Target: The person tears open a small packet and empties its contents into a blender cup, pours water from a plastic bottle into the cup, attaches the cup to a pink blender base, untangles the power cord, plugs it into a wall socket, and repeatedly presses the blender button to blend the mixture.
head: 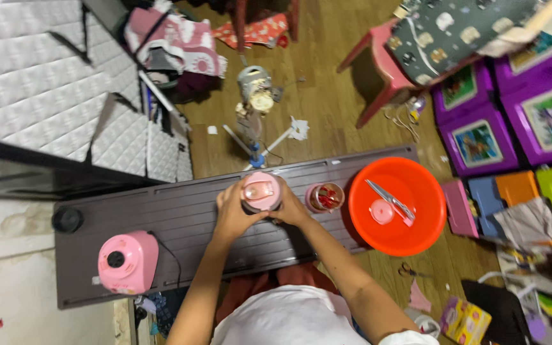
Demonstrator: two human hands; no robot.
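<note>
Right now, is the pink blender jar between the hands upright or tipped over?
Upright: the pink blender jar stands on the grey table, lid facing the camera, left hand and right hand gripping its sides.

I see my left hand (pixel 232 214) and right hand (pixel 291 207) clasping a pink-lidded plastic jar (pixel 261 191), seemingly a blender cup, on the grey slatted table (pixel 186 217).

A: Bench (pixel 186 217): ribbed grey plastic, matt. Orange basin (pixel 416 233): glossy plastic.
B: Knife (pixel 388 199) blade: bright metal. Pink jar lid (pixel 261 190): smooth plastic. Floor (pixel 327 108): wood planks, low sheen. Mattress (pixel 39 70): quilted cloth.
</note>
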